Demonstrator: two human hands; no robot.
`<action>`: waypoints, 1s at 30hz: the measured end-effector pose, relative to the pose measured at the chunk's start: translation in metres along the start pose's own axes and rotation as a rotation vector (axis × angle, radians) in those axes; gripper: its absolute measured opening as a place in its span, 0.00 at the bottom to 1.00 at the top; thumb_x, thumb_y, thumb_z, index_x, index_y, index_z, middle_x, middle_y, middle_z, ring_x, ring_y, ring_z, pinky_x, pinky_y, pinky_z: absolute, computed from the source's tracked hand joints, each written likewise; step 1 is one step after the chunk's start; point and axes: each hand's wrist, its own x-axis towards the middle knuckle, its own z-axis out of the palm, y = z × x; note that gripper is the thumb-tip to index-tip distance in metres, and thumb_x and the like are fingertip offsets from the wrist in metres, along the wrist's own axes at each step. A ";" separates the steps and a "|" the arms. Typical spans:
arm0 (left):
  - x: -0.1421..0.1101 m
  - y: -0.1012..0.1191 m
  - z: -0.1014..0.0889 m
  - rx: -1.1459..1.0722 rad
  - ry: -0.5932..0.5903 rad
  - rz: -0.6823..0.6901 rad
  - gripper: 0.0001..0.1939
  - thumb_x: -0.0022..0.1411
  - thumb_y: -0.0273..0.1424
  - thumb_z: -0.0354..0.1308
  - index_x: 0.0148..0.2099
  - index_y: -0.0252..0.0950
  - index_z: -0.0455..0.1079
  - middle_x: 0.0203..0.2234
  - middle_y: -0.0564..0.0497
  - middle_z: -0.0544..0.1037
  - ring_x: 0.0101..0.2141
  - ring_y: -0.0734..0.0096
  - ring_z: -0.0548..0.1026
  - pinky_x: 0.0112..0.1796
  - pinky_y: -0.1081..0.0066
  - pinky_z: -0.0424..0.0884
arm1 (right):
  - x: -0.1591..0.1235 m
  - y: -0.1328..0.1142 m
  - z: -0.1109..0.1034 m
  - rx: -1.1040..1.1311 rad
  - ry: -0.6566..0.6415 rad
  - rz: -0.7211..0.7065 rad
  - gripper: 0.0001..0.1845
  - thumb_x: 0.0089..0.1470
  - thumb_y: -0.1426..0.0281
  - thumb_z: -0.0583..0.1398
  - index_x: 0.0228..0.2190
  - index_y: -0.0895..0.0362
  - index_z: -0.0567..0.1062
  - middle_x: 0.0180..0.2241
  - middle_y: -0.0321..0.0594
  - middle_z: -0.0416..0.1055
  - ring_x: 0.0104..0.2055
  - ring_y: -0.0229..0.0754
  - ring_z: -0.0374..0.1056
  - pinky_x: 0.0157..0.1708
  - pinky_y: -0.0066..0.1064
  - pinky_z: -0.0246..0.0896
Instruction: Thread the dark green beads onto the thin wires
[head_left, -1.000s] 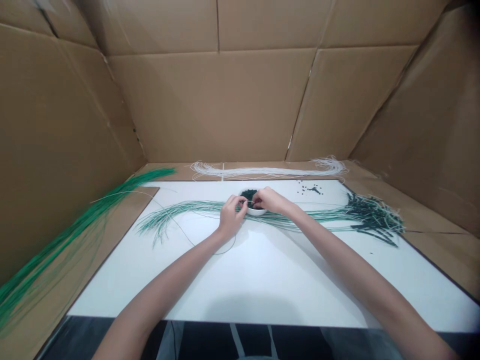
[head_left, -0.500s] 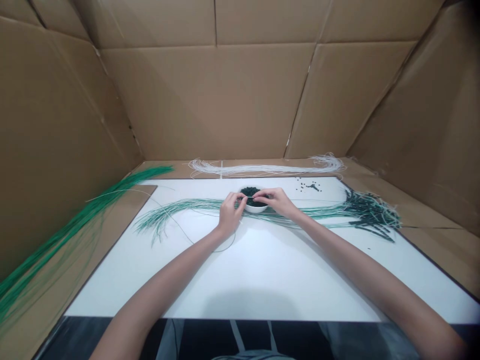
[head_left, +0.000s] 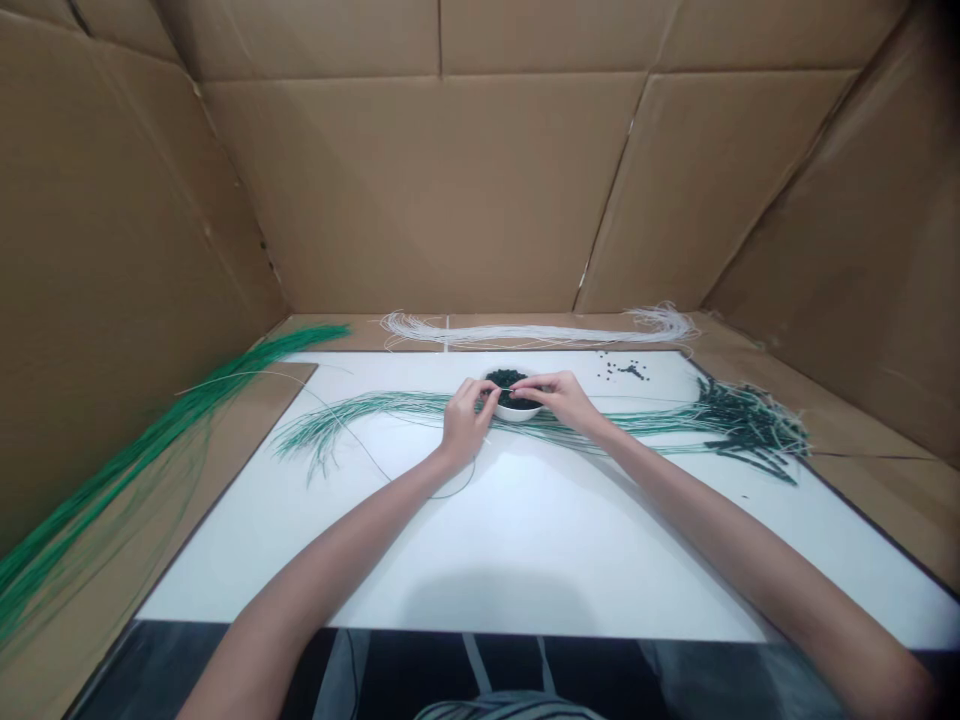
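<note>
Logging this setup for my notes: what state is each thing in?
left hand: pinching a thin strand above the bowl
right hand: fingertips closed on the thin strand
white bowl: holding dark green pieces
white cords: loose bundle, lying lengthwise
green-and-white strands: spread across the white board
green bundle: lying on cardboard

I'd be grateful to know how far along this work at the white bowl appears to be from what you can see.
Seemingly done: the green strands bundled on the cardboard at left. In hand: the left hand and right hand pinch a thin pale strand over the white bowl of dark green pieces. Seemingly left: the white strands along the far edge. The dark-tipped pile at right is harder to place.
</note>
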 end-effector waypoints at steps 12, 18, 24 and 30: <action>0.000 0.002 -0.002 0.020 -0.010 0.035 0.07 0.59 0.32 0.48 0.34 0.36 0.65 0.26 0.53 0.68 0.26 0.78 0.65 0.30 0.77 0.61 | 0.000 0.005 0.003 0.025 0.063 -0.032 0.14 0.40 0.62 0.60 0.26 0.59 0.77 0.30 0.41 0.74 0.35 0.44 0.69 0.39 0.33 0.61; -0.001 0.002 -0.002 0.027 -0.030 0.049 0.07 0.59 0.32 0.47 0.35 0.36 0.65 0.26 0.53 0.67 0.26 0.78 0.65 0.30 0.77 0.61 | -0.001 0.004 0.003 0.040 0.009 -0.033 0.14 0.42 0.61 0.59 0.27 0.60 0.76 0.29 0.41 0.74 0.35 0.43 0.69 0.39 0.32 0.61; -0.001 0.002 -0.001 0.029 -0.013 0.062 0.07 0.58 0.32 0.48 0.34 0.35 0.65 0.26 0.53 0.67 0.26 0.78 0.65 0.30 0.77 0.61 | -0.001 0.000 0.002 0.071 -0.040 -0.032 0.15 0.43 0.61 0.58 0.27 0.60 0.76 0.29 0.42 0.74 0.34 0.43 0.69 0.39 0.32 0.61; -0.001 0.001 0.000 0.037 -0.001 0.092 0.07 0.58 0.31 0.48 0.34 0.36 0.65 0.25 0.53 0.67 0.26 0.78 0.65 0.30 0.77 0.61 | 0.000 0.001 0.002 0.039 -0.026 -0.023 0.14 0.42 0.61 0.58 0.26 0.60 0.76 0.29 0.41 0.74 0.35 0.43 0.68 0.38 0.32 0.60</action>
